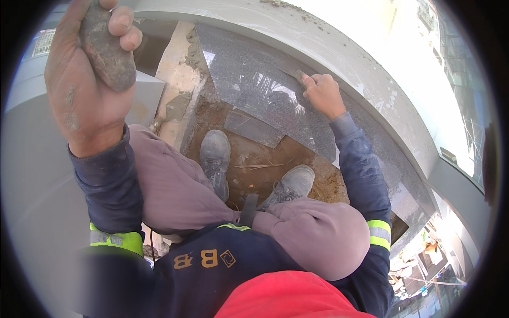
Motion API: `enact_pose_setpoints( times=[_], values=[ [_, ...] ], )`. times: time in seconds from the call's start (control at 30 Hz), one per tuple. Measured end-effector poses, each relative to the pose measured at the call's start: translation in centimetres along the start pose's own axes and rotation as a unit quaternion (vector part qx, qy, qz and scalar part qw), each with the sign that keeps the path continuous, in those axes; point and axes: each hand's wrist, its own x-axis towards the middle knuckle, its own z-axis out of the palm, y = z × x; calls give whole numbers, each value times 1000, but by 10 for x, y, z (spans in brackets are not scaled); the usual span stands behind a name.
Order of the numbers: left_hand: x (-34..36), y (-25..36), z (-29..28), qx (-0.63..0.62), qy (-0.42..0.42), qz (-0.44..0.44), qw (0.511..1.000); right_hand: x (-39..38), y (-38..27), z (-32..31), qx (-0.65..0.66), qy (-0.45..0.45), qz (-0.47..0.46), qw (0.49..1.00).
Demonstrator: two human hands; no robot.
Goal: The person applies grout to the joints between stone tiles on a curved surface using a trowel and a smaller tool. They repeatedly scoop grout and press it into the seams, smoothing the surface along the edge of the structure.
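My left hand (87,108) is raised at the upper left, its fingers wrapped round a dirty, grey-brown, rounded oblong object (108,55). Its top end runs out of view, so I cannot tell its kind. Further off, my right hand (322,95) pinches a small thin flat grey piece (301,78) above the far side of a dark speckled stone slab (249,79), close to the curved pale ledge. Whether that piece touches the slab, I cannot tell. Dried mortar marks the left palm.
A small loose slab piece (253,128) lies by the big slab's near edge, on brown soil (254,159) where my shoes stand. A mortar-smeared strip (177,79) borders the slab on the left. Beyond it curves a pale ledge (371,90). Debris (432,254) lies at lower right.
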Motion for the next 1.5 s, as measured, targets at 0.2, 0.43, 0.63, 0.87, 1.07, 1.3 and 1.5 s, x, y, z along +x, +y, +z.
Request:
enact_pose_setpoints(
  times=[0.2, 0.43, 0.63, 0.87, 1.07, 1.3, 1.5],
  values=[
    [-3, 1, -22, -40, 9, -3, 999, 46, -51, 28, -3, -56, 14, 998],
    [-13, 11, -43, -113, 3, -1, 994, 77, -102, 66, 37, -87, 62, 994],
    [-2, 25, -55, -151, -28, -21, 988, 109, -133, 105, 47, -105, 42, 993],
    [4, 19, -19, -204, -4, -22, 979, 34, -127, 78, 36, -244, -112, 963],
    [-9, 30, -55, -133, -31, -53, 989, -94, -13, 4, 178, -84, -31, 980],
    [-33, -38, 42, 273, -95, -58, 955, -285, 102, -62, 268, 252, 225, 902],
    [-33, -88, 103, 436, -174, -106, 876, -403, 182, -118, 215, 317, 339, 859]
  ],
)
